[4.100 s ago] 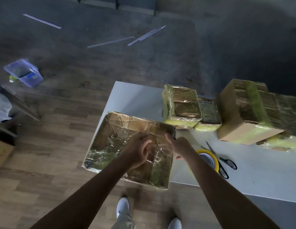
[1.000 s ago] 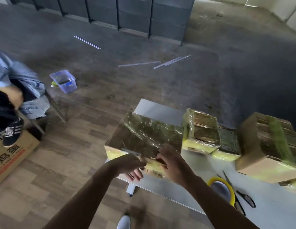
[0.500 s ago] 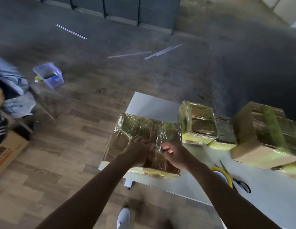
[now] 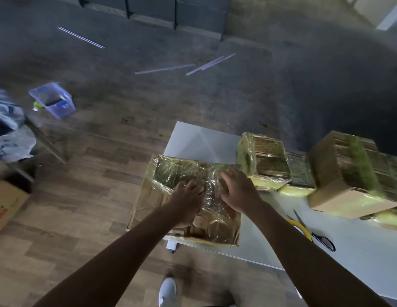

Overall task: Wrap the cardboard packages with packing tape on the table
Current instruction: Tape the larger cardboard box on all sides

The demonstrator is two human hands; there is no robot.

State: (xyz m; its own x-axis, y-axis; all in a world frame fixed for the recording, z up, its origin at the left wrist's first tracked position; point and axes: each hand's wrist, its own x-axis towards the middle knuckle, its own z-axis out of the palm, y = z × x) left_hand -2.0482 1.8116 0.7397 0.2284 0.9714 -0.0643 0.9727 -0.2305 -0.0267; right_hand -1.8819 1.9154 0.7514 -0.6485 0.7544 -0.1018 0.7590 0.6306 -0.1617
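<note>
On the package (image 4: 171,173) beneath them, 2 hands likely press tape (image 4: 212,196) flat: the right hand (image 4: 236,191) lies spread; the left hand (image 4: 186,201) curls, its grip unclear.

Dim, shadowed room; glare glints off the wrapped package (image 4: 188,173); edges blur and bend.

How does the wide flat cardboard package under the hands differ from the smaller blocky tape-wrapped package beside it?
The wide flat package is broader and lower; the smaller blocky package is compact. The left hand and right hand rest on the flat one; the blocky one sits untouched. Both are cardboard under glossy tape.
</note>
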